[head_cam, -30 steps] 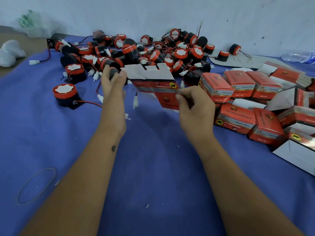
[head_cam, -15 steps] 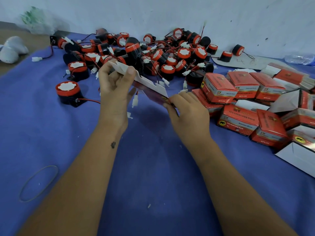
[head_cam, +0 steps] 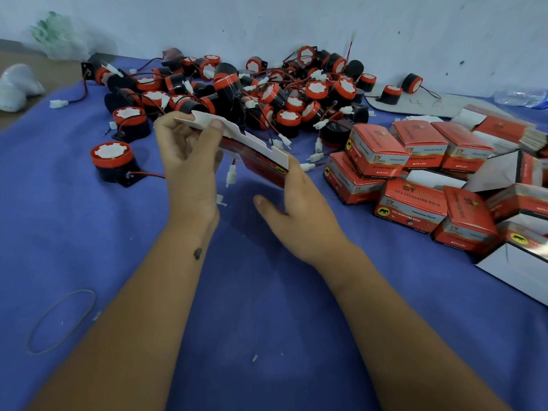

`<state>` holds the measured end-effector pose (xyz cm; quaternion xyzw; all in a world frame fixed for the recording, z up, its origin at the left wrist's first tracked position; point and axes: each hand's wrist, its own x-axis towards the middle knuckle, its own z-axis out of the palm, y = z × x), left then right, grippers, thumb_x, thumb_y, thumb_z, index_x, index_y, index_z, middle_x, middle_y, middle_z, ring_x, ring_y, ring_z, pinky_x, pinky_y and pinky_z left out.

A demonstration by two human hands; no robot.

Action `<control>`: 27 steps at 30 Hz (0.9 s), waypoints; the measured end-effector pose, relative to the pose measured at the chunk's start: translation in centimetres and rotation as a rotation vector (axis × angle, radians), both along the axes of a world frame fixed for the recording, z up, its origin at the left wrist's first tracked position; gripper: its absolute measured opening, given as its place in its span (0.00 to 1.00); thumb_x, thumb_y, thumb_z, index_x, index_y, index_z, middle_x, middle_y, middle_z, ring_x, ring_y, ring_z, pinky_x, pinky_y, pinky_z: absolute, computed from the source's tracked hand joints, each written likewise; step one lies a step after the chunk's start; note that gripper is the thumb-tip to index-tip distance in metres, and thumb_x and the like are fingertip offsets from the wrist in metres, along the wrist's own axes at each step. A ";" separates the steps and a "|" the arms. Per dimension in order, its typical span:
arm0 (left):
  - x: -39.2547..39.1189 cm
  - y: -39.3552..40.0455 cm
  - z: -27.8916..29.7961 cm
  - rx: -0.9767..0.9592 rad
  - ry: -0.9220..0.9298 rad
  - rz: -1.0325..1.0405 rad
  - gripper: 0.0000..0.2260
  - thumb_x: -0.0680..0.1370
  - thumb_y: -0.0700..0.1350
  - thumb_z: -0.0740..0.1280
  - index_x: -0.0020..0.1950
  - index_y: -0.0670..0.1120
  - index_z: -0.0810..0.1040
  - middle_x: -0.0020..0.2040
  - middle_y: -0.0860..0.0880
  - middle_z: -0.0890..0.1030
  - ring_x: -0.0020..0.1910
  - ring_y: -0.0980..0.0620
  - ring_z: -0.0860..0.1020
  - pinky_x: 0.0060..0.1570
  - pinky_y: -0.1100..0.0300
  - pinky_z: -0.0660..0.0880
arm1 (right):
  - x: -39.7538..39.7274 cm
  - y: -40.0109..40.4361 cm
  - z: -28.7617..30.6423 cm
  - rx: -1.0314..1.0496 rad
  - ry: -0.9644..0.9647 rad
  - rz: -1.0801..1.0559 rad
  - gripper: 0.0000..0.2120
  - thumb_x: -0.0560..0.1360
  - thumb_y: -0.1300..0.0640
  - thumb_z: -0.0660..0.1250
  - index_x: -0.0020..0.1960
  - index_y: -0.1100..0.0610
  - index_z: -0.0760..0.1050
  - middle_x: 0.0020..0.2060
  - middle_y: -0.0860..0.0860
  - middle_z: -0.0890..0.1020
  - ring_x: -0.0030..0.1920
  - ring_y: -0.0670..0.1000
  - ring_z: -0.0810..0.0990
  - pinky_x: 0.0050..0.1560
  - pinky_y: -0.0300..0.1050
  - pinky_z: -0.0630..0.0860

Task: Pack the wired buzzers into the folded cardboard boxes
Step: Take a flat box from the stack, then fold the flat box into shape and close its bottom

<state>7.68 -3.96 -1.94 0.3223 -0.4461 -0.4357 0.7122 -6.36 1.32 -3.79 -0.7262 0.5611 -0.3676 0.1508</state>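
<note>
Left hand (head_cam: pixel 189 161): fingers (head_cam: pixel 212 134) pinched the upper-left end of one flat, unfolded box (head_cam: pixel 255 152). Right hand (head_cam: pixel 296 203): fingers hidden under the lower-right end, thumb splayed free. Box held above the blue cloth (head_cam: pixel 237 321), long axis running upper left to lower right, white side up. Buzzers (head_cam: pixel 267 93): dozens, heaped behind, uncounted. Folded boxes (head_cam: pixel 415 173): about ten, right.

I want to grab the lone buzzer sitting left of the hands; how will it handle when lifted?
The lone buzzer looks rigid, probably hefty for its size. Standing on its flat bracket, it seems unlikely to roll. Its thin red wire trails loose and would probably dangle, perhaps snagging.
</note>
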 end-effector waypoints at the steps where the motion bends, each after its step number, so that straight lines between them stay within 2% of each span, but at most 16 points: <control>1: 0.1 0.0 0.1 0.004 0.005 -0.024 0.09 0.79 0.40 0.67 0.51 0.47 0.67 0.41 0.59 0.75 0.43 0.61 0.74 0.49 0.54 0.74 | 0.1 0.1 0.0 0.010 -0.009 0.004 0.32 0.79 0.52 0.66 0.77 0.55 0.55 0.74 0.48 0.65 0.73 0.48 0.63 0.71 0.49 0.65; 4: 0.5 -0.2 0.1 0.049 0.028 -0.138 0.08 0.76 0.42 0.66 0.46 0.50 0.67 0.45 0.55 0.75 0.47 0.57 0.74 0.55 0.53 0.73 | 0.2 0.2 0.0 -0.012 -0.052 -0.002 0.30 0.77 0.53 0.68 0.75 0.56 0.58 0.72 0.48 0.67 0.71 0.47 0.66 0.69 0.47 0.67; 6: 0.7 -0.3 -0.2 0.081 0.059 -0.216 0.08 0.77 0.42 0.63 0.42 0.50 0.65 0.42 0.56 0.76 0.46 0.56 0.74 0.58 0.51 0.72 | 0.2 0.3 0.1 -0.061 -0.083 -0.020 0.28 0.77 0.55 0.68 0.72 0.56 0.60 0.68 0.48 0.69 0.67 0.47 0.68 0.66 0.44 0.68; 10: 0.7 -0.5 -0.5 0.144 0.054 -0.239 0.08 0.80 0.41 0.59 0.42 0.49 0.65 0.39 0.55 0.73 0.46 0.53 0.73 0.57 0.50 0.73 | 0.4 0.4 0.4 -0.089 -0.189 0.037 0.17 0.77 0.59 0.67 0.63 0.58 0.67 0.56 0.54 0.74 0.56 0.55 0.73 0.56 0.54 0.71; 13: 0.4 -0.7 -0.5 0.193 0.054 -0.225 0.05 0.80 0.43 0.60 0.44 0.50 0.67 0.41 0.52 0.72 0.50 0.49 0.71 0.56 0.51 0.74 | 0.7 0.3 0.3 -0.117 -0.212 0.053 0.16 0.75 0.61 0.66 0.60 0.60 0.68 0.53 0.56 0.75 0.54 0.57 0.73 0.53 0.57 0.71; 15: 0.2 -0.7 -0.6 0.147 0.012 -0.219 0.05 0.82 0.43 0.61 0.47 0.52 0.70 0.46 0.52 0.76 0.52 0.51 0.74 0.55 0.56 0.74 | 0.6 0.3 0.2 -0.113 -0.237 0.056 0.16 0.74 0.60 0.66 0.60 0.60 0.68 0.52 0.56 0.74 0.54 0.58 0.73 0.53 0.57 0.71; 18: 0.1 -0.6 -0.6 0.062 0.030 -0.260 0.09 0.83 0.40 0.61 0.58 0.53 0.72 0.54 0.52 0.78 0.56 0.56 0.78 0.60 0.57 0.75 | 0.3 0.3 0.2 -0.091 -0.297 0.031 0.19 0.73 0.59 0.65 0.63 0.59 0.67 0.56 0.54 0.74 0.57 0.56 0.73 0.57 0.57 0.71; 20: 0.3 -0.6 -0.5 0.041 0.026 -0.311 0.12 0.82 0.39 0.61 0.62 0.55 0.72 0.59 0.52 0.78 0.60 0.57 0.77 0.64 0.55 0.73 | 0.2 0.3 0.1 -0.061 -0.330 0.010 0.23 0.73 0.58 0.65 0.67 0.57 0.65 0.60 0.52 0.73 0.62 0.53 0.72 0.62 0.56 0.70; 22: 0.5 -0.6 -0.5 0.059 0.000 -0.348 0.16 0.81 0.39 0.63 0.64 0.57 0.72 0.63 0.57 0.78 0.63 0.60 0.76 0.64 0.54 0.73 | 0.1 0.3 0.1 -0.044 -0.332 0.020 0.26 0.73 0.58 0.65 0.69 0.55 0.63 0.65 0.50 0.71 0.67 0.50 0.69 0.66 0.54 0.68; 24: 0.8 -0.7 -0.5 0.088 0.011 -0.346 0.18 0.80 0.37 0.63 0.64 0.56 0.72 0.56 0.60 0.81 0.59 0.62 0.78 0.64 0.54 0.74 | 0.0 0.4 0.1 -0.072 -0.301 0.055 0.27 0.73 0.60 0.66 0.69 0.50 0.63 0.68 0.45 0.68 0.70 0.47 0.66 0.70 0.51 0.65; 27: 1.0 -0.7 -0.4 0.119 0.076 -0.322 0.15 0.80 0.35 0.62 0.62 0.52 0.74 0.48 0.57 0.81 0.53 0.60 0.79 0.60 0.56 0.73 | 0.2 0.3 0.2 -0.113 -0.249 0.096 0.26 0.73 0.60 0.66 0.68 0.46 0.64 0.65 0.38 0.68 0.70 0.41 0.65 0.71 0.43 0.63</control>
